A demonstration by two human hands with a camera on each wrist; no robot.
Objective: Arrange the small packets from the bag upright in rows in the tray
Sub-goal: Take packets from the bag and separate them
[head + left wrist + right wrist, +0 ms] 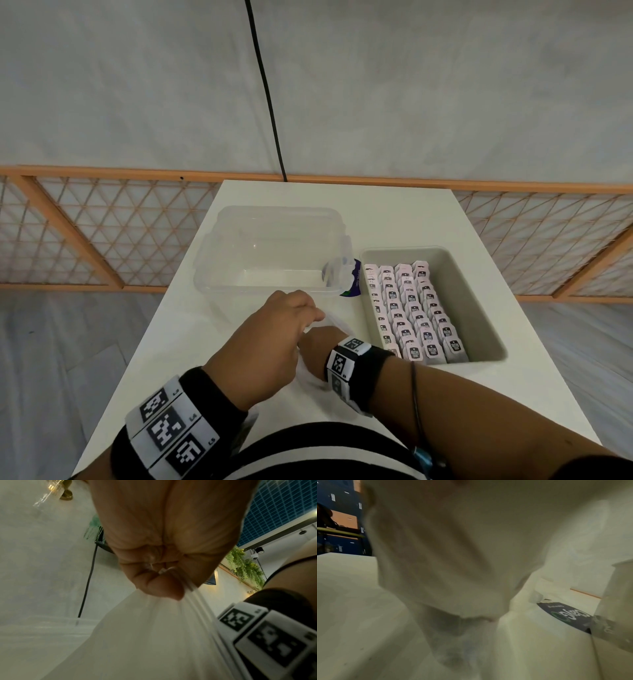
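Note:
A thin translucent plastic bag [337,323] lies on the white table in front of me. My left hand [274,329] grips its bunched edge; in the left wrist view the curled fingers [163,586] pinch the bag [154,635]. My right hand [318,339] reaches into the bag beside the left hand, and its fingers are hidden. The right wrist view is blurred and covered by the bag's film [453,561]. To the right, the grey tray [479,308] holds several rows of small pale pink packets [411,315] standing upright.
A clear, empty plastic container [274,246] stands behind my hands at the left. A dark purple label [354,281] lies between it and the tray, also in the right wrist view as a dark label [565,615]. The white table [394,212] ends at a wooden lattice fence [102,233].

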